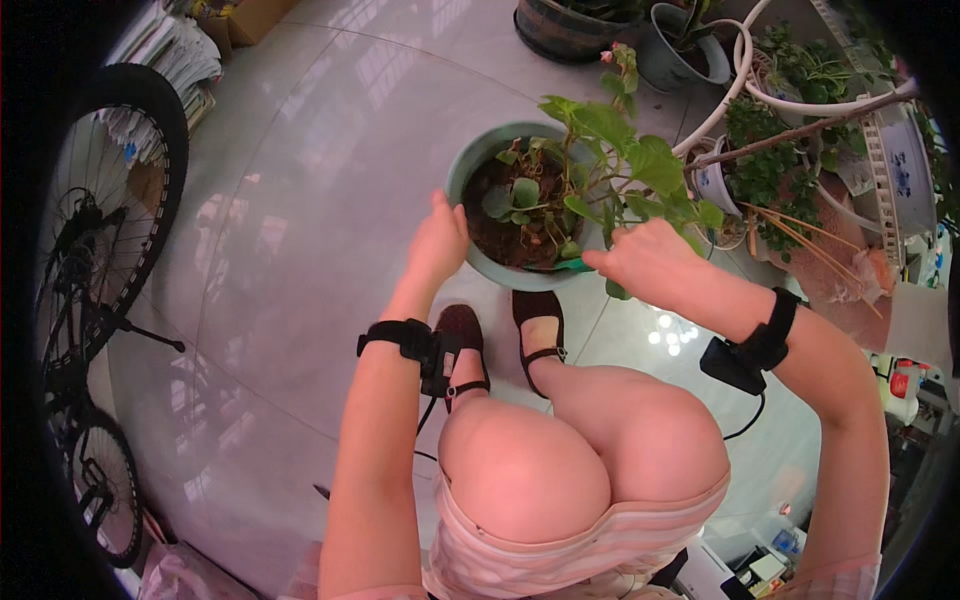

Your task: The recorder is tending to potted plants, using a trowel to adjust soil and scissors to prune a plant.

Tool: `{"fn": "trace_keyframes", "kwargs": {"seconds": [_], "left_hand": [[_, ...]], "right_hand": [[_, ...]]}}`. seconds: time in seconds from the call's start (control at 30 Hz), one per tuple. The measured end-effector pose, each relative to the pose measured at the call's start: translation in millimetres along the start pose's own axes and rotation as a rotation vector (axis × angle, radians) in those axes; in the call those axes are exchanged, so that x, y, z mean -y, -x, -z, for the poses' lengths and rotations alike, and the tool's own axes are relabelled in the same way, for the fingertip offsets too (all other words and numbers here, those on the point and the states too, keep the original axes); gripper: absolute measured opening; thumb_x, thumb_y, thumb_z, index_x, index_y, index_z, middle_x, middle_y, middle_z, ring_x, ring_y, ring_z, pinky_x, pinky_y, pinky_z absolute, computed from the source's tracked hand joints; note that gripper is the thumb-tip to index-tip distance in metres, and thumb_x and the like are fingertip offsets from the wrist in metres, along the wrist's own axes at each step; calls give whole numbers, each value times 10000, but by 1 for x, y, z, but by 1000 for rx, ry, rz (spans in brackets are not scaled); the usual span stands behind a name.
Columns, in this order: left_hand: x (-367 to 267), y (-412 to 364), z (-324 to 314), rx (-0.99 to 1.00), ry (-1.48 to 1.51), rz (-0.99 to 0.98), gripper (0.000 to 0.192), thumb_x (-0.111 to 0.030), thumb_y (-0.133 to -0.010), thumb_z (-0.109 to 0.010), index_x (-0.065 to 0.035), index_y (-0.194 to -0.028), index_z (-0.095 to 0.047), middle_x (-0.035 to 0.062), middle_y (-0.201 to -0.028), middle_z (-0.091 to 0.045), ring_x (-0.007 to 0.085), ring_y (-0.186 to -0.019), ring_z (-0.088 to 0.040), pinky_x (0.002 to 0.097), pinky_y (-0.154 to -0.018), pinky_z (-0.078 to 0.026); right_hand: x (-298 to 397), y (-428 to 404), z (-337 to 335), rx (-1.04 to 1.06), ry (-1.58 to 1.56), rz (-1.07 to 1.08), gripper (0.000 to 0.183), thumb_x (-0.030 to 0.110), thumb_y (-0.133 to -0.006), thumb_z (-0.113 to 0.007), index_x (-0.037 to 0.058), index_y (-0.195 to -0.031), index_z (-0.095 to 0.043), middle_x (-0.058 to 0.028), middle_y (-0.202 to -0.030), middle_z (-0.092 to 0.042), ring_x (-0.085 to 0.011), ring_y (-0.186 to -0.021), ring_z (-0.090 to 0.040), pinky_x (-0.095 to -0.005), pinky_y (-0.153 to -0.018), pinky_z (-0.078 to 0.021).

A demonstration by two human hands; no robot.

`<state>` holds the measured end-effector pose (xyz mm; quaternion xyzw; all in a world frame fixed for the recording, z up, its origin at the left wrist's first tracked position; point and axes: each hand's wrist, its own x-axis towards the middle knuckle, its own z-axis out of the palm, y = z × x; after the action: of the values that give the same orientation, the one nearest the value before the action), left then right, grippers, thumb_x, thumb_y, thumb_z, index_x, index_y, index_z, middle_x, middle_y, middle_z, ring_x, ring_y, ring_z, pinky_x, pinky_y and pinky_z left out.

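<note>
A round pale green plant pot [456, 176] stands on the floor just beyond my feet, holding brown soil [491, 236] and a leafy plant [600, 127] that leans to the right. My left hand [441, 238] grips the pot's left rim, the thumb side towards the soil. In my right hand [646, 255] is a green hand tool [574, 264], whose front end reaches into the soil near the pot's front right edge. My fingers cover its handle, and I cannot tell its exact kind. Some leaves hang around and behind my right hand.
A bicycle [169, 195] stands along the left. Behind it rises a stack of papers [169, 56] beside a cardboard box [251, 19]. More pots, such as a dark one [559, 34] and a grey one [660, 64], crowd the far right, with a white hose [739, 64] and thin sticks [814, 247].
</note>
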<state>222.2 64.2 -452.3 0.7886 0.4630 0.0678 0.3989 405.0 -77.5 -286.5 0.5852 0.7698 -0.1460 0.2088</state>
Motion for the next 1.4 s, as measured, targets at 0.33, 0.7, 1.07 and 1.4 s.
{"fn": "trace_keyframes", "kwargs": {"seconds": [0.33, 0.7, 1.07, 1.4], "left_hand": [[-9, -3, 9, 59, -113, 53, 349, -253, -907, -347, 18, -1126, -339, 239, -759, -603, 418, -733, -578, 497, -644, -442], [-2, -4, 3, 5, -111, 18, 356, -248, -906, -349, 8, -1152, -332, 225, -756, -609, 412, -729, -583, 495, -642, -448], [-11, -1, 8, 33, -116, 51, 384, -249, -905, -353, 12, -1186, -325, 228, -771, -610, 411, -742, -581, 493, -655, -442], [-11, 0, 11, 43, -112, 46, 339, -257, -910, -340, 7, -1122, -348, 220, -752, -607, 407, -732, -580, 493, -646, -439]], "right_hand": [[21, 2, 3, -30, -10, 12, 74, 78, -669, -560, 48, -735, -573, -89, -584, -564, -237, -584, -608, -333, -495, -472], [23, 10, 34, 29, 4, 25, 80, 101, -684, -566, 65, -754, -563, -97, -566, -560, -238, -572, -605, -339, -471, -452], [27, 32, 38, 8, -369, -268, 170, 202, -811, -567, 112, -948, -522, -64, -571, -546, -322, -585, -568, -413, -504, -452], [38, 13, 55, 158, -64, -289, 311, 66, -717, -525, 86, -1026, -546, -112, -603, -591, -283, -583, -611, -381, -495, -469]]}}
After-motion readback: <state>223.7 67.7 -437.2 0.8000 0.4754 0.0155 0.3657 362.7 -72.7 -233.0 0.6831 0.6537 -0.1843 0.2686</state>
